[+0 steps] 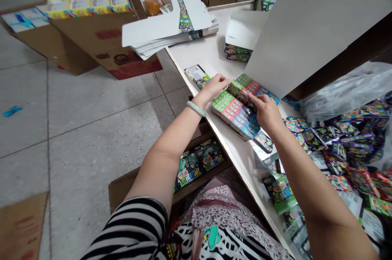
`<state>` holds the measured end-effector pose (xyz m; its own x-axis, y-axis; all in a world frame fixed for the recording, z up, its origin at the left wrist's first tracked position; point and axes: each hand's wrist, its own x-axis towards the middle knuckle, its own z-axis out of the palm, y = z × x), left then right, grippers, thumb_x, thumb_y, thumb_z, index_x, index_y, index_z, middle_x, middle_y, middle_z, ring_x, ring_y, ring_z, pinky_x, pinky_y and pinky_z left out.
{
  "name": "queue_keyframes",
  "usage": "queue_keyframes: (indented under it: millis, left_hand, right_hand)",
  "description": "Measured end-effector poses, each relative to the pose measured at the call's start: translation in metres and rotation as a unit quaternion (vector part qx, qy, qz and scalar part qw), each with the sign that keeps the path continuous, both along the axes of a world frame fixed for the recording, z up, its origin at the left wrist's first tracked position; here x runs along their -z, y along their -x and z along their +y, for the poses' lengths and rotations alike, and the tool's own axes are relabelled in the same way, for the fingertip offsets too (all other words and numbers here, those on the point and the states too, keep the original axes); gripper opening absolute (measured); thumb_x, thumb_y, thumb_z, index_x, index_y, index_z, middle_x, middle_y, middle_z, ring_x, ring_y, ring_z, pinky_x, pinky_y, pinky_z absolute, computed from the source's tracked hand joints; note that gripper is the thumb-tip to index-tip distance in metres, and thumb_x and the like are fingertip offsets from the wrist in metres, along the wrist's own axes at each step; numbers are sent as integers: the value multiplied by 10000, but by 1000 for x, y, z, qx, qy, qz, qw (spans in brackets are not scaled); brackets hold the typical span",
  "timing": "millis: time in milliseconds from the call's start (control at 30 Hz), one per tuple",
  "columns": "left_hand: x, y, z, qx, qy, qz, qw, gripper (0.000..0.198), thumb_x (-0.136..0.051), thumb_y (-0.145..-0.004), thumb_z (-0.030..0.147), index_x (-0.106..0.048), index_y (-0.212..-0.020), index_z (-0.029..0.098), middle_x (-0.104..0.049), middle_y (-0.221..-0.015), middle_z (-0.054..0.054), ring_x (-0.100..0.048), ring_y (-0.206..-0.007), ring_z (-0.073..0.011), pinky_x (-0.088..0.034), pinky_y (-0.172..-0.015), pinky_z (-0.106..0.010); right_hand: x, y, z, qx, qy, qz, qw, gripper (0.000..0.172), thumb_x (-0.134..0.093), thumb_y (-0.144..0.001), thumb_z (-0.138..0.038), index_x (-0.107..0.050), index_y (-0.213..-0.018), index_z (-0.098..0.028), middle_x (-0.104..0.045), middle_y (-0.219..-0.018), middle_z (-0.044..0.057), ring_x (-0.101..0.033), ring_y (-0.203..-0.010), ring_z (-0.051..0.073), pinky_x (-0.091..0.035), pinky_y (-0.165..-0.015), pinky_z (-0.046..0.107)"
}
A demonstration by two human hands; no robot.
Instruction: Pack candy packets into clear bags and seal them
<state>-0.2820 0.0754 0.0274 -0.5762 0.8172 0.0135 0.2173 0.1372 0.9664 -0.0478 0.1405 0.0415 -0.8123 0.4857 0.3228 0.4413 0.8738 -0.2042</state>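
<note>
On the white table lies a shallow display box (232,110) packed with small packets in green, red, purple and blue rows. My left hand (217,84), a pale bangle on its wrist, pinches a raised dark edge at the box's far green end. At the blue end, my right hand (267,110) is closed on the same edge, its index finger stretched along it. A second block of coloured packets (254,85) sits just behind. Beside my left hand is a printed carton flap (197,75). What my curled right fingers touch underneath is hidden.
Flat white cartons (159,31) are stacked at the table's far left corner. Loose candy packets (346,137) heap up on the right, near a clear plastic bag (346,88). Below the table edge stands an open carton of dark green packs (199,162). Cardboard boxes (101,43) stand on the floor.
</note>
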Motion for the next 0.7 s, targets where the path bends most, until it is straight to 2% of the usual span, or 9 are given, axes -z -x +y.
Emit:
queue_keyframes:
  millis: [100,167,233,367,500,600,700]
  left_hand:
    - [-3,7,3,11,7,25,1000,160,-667,-814,228,-520,-771,183,-509,-720,49,-489,-706,-120,-405,-743,-252]
    - [-3,10,4,10,17,33,999,161,-673,-790,227,-518,-778,183,-516,-751,45,-495,-731,-124,-405,-769,-258]
    - [0,10,3,-2,35,32,999,157,-670,-766,201,-516,-798,186,-526,-779,40,-511,-757,-131,-411,-796,-266]
    - [13,3,3,-4,87,1,996,162,-670,-748,195,-535,-838,189,-572,-807,17,-565,-803,-162,-438,-809,-290]
    - [19,0,4,-2,90,-39,995,221,-701,-745,253,-548,-893,194,-624,-836,-2,-618,-840,-189,-469,-812,-305]
    - [16,2,4,-3,100,-73,992,319,-729,-716,228,-559,-982,185,-640,-814,-7,-640,-806,-199,-483,-770,-306]
    - [16,5,-5,23,75,-115,990,309,-728,-739,242,-586,-1004,173,-666,-850,-18,-656,-811,-181,-494,-750,-278]
  right_hand:
    - [-2,1,1,7,-7,5,1000,485,-331,-992,-221,-641,-1361,-267,-636,-1288,125,-566,-1142,323,-483,-976,527]
    - [-4,3,-1,-2,-6,-3,1000,449,-358,-1014,-336,-629,-1364,-259,-568,-1438,116,-485,-1309,355,-432,-1048,575]
    - [-3,5,-5,-30,13,-36,999,503,-340,-1026,-447,-569,-1418,-229,-510,-1520,117,-410,-1410,357,-364,-1119,596]
    - [6,8,-12,-55,51,-106,991,702,-301,-1014,-575,-412,-1516,-97,-405,-1590,188,-309,-1497,362,-238,-1198,609]
    - [15,10,-9,-62,77,-118,988,757,-356,-981,-625,-371,-1537,-111,-330,-1626,196,-255,-1525,361,-188,-1211,625]
    - [18,5,-6,-76,122,-53,988,720,-386,-966,-631,-432,-1499,-150,-393,-1597,187,-302,-1508,350,-206,-1207,623]
    - [23,-12,-4,-20,164,157,974,608,-391,-972,-594,-511,-1415,-194,-517,-1505,169,-428,-1436,295,-300,-1186,559]
